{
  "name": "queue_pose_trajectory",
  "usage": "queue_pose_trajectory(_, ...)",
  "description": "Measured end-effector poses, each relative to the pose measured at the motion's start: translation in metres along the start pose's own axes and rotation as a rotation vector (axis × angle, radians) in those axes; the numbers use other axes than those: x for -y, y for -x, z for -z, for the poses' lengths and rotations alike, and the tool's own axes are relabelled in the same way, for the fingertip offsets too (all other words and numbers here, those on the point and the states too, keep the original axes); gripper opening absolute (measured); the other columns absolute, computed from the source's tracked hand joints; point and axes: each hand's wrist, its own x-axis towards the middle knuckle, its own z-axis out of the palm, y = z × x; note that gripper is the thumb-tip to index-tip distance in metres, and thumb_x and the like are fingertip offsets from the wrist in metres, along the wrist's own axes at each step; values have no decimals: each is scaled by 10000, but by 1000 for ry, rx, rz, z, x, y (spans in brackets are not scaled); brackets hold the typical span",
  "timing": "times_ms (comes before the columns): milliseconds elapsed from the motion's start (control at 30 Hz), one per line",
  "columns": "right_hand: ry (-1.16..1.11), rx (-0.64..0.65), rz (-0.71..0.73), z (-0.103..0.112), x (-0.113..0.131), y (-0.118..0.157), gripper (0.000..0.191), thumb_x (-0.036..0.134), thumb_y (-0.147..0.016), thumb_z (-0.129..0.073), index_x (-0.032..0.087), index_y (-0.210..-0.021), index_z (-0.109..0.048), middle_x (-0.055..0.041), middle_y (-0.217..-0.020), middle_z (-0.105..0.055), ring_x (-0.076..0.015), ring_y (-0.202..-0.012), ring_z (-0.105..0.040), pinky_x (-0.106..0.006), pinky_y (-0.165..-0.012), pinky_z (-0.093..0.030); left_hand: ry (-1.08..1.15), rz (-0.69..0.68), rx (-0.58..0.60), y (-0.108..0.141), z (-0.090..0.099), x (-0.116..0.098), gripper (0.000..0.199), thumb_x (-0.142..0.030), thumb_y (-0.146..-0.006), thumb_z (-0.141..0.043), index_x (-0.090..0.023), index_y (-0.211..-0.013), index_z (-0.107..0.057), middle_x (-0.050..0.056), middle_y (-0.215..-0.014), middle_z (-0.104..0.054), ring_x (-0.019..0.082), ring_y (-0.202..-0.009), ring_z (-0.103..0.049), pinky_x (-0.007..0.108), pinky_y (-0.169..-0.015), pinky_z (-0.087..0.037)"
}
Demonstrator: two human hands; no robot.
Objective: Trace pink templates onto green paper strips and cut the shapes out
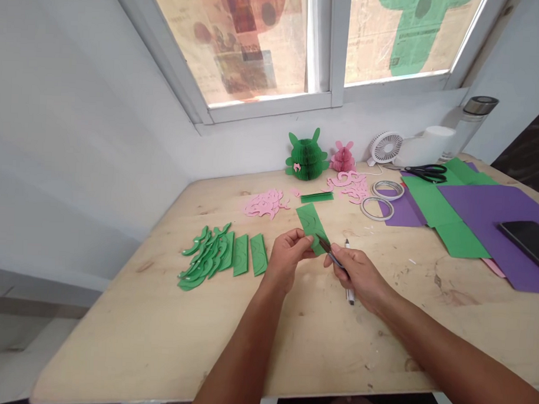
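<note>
My left hand (pixel 291 251) pinches the lower left edge of a green paper strip (pixel 310 218) that has curved lines drawn on it. In my right hand (pixel 353 271) is a pair of scissors (pixel 325 244), its blades at the strip's lower part near my left fingertips. The handles are mostly hidden by my right fingers. To the left lie two green paper pieces with drawn outlines (pixel 258 254) and a pile of green cut-out shapes (pixel 206 256). A black-and-white marker (pixel 350 294) lies partly under my right hand.
Pink paper cut-outs (pixel 266 203) lie beyond my hands. Behind stand a green paper honeycomb figure (pixel 307 159) and a smaller pink figure (pixel 343 157). Tape rolls (pixel 378 209), black-handled scissors (pixel 431 172), purple paper (pixel 494 210), a phone (pixel 527 241) and a small fan (pixel 386 148) are at right.
</note>
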Motion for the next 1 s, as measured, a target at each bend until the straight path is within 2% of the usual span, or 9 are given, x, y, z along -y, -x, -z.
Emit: queue_pose_trajectory(1000,-35,9,-13,-3,-3,-2,481,601,-829,-502,142,-712,-585,85,-416,-329,-38,-375,-163,-220,-387,-92,6,-24,27,2,-1,-4,270,-324,-625,-716,-160,-613,-503,-18,-597,-586,109,-571,-556,288,-651,-518)
